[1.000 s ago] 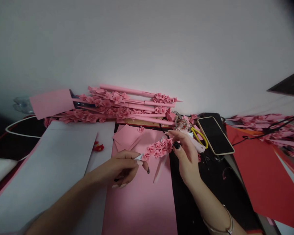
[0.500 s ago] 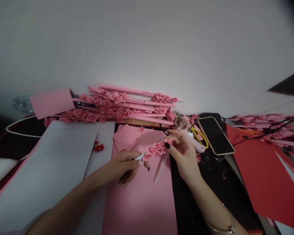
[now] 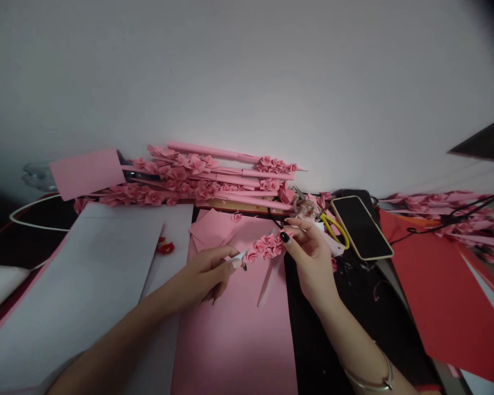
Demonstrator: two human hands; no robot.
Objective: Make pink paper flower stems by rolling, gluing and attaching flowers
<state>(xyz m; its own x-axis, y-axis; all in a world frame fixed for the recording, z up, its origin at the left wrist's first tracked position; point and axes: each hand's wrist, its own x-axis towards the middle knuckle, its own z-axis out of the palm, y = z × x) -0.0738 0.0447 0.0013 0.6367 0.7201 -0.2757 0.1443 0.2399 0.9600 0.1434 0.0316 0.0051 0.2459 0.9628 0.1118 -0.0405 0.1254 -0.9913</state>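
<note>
Between my hands, above the pink sheet, is a pink paper flower spray made of several small curled blossoms. My left hand pinches its pale narrow end between thumb and fingers. The fingers of my right hand are closed on the other end, the thumb pressing beside the last blossom; the tip there is hidden. A slim pale pink stick lies on the sheet just below the spray. Folded pink paper rests behind my left hand, with a single small rose at its edge.
Finished-looking pink flower stems are piled along the wall. Yellow-handled scissors and a phone lie right of my right hand. White sheets cover the left side; red paper lies at the right. A red scrap sits left.
The flower spray has turned slightly and shifted a little right between my hands. My left fingers have moved up a bit along its pale end. Everything else stays put.
</note>
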